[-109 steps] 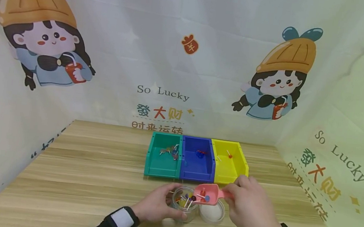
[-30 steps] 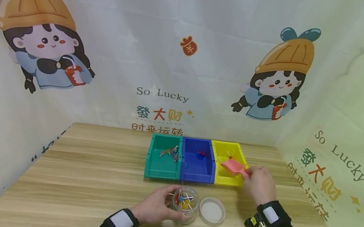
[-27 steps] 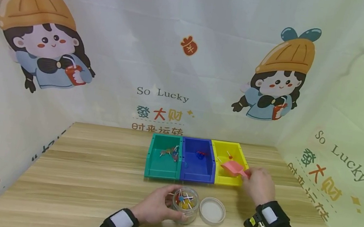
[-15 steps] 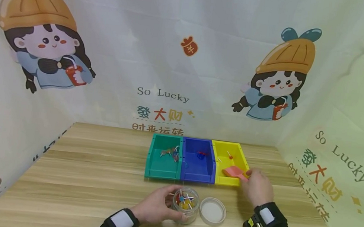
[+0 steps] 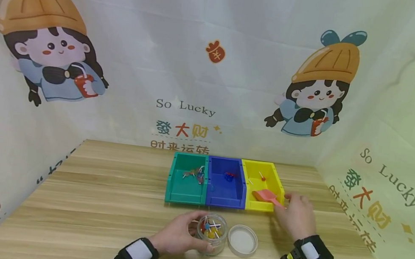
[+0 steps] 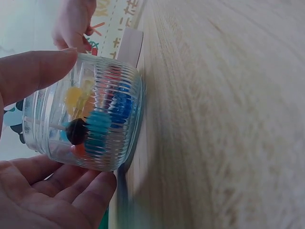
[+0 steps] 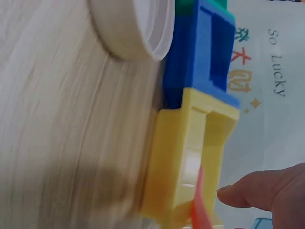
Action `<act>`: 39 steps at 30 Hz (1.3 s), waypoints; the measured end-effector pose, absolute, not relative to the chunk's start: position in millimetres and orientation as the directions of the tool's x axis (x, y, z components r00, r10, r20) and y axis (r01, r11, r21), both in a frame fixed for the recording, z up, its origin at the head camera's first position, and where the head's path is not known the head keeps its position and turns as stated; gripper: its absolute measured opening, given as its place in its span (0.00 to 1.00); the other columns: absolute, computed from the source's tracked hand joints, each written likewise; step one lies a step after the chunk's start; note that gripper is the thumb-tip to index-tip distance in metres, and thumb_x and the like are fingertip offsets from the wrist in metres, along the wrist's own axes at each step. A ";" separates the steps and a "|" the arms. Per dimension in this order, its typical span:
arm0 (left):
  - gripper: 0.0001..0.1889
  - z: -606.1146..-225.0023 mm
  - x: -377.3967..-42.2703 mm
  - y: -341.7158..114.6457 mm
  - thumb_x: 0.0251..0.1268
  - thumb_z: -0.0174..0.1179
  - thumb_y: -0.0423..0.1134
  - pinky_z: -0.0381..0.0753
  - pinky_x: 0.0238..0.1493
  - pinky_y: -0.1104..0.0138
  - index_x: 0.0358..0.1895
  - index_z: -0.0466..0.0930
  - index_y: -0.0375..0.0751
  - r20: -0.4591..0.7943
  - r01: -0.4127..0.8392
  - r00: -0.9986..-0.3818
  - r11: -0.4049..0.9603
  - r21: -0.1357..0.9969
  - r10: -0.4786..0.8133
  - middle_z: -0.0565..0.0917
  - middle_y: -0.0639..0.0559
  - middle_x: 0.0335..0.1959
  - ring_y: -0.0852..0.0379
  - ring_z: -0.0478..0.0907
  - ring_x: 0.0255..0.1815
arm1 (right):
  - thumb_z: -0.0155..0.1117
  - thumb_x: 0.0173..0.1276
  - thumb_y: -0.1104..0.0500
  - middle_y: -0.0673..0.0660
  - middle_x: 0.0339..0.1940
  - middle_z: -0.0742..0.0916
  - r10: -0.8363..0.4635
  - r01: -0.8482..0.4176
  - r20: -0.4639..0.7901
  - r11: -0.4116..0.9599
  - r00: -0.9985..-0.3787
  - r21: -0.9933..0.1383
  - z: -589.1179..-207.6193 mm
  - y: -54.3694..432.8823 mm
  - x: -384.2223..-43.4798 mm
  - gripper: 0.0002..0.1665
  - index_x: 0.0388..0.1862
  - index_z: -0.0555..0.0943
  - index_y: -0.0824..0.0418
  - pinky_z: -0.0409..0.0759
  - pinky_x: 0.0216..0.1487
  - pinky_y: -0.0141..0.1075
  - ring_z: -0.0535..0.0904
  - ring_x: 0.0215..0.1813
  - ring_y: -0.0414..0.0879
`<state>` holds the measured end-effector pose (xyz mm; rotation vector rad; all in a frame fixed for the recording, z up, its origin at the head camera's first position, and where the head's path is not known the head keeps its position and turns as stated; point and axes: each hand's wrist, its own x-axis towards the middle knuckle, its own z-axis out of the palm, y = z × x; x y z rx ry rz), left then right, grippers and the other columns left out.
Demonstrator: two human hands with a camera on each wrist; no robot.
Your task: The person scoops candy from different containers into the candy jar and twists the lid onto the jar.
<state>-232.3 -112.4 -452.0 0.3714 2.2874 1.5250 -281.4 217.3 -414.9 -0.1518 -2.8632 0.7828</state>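
Note:
In the head view my left hand (image 5: pixel 179 234) grips a clear glass jar (image 5: pixel 218 247), thumb on the near side and fingers on the far side. Lollipops with coloured heads (image 6: pixel 97 126) show through its ribbed wall. A pink scoop (image 5: pixel 266 195) rests in the yellow bin (image 5: pixel 250 205), its handle sticking out over the right front corner. My right hand (image 5: pixel 297 216) is beside that handle with the fingers parted. In the right wrist view its thumb (image 7: pixel 248 190) stands apart from the scoop handle (image 7: pixel 200 207).
A green bin (image 5: pixel 184 198) and a blue bin (image 5: pixel 224 202) join the yellow one in a row, each with a few lollipops inside. The round white lid (image 5: pixel 242 241) lies on the wooden table (image 5: pixel 107 203) right of the jar. Printed cloth (image 5: pixel 247 87) hangs behind.
The scoop, earlier over the jar with lollipops on it, moved to the yellow bin and came down there. My right hand has since let go of its handle. My left hand stays on the jar.

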 end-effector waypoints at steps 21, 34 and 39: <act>0.43 -452.3 -231.1 -111.5 0.62 0.83 0.39 0.79 0.78 0.44 0.79 0.72 0.39 -0.128 0.025 -0.894 0.332 0.943 0.430 0.83 0.44 0.70 0.37 0.80 0.74 | 0.84 0.62 0.36 0.66 0.65 0.84 -0.212 -0.171 -0.025 0.847 -0.977 -0.503 -417.5 182.7 -248.1 0.47 0.69 0.82 0.64 0.87 0.62 0.59 0.83 0.56 0.55; 0.44 -452.7 -231.3 -111.1 0.61 0.83 0.39 0.80 0.76 0.45 0.79 0.72 0.39 -0.131 0.020 -0.893 0.329 0.944 0.430 0.83 0.44 0.70 0.37 0.80 0.74 | 0.90 0.52 0.34 0.62 0.61 0.85 -0.242 -0.160 -0.124 0.874 -0.962 -0.459 -435.4 167.4 -241.3 0.51 0.69 0.83 0.58 0.86 0.64 0.59 0.80 0.56 0.53; 0.43 -451.9 -232.1 -111.5 0.61 0.83 0.39 0.81 0.76 0.45 0.79 0.73 0.39 -0.139 0.009 -0.893 0.326 0.945 0.428 0.83 0.44 0.70 0.37 0.81 0.73 | 0.91 0.51 0.35 0.60 0.58 0.86 -0.231 -0.147 -0.135 0.878 -0.964 -0.456 -438.5 164.5 -241.7 0.50 0.67 0.83 0.58 0.87 0.61 0.57 0.80 0.54 0.52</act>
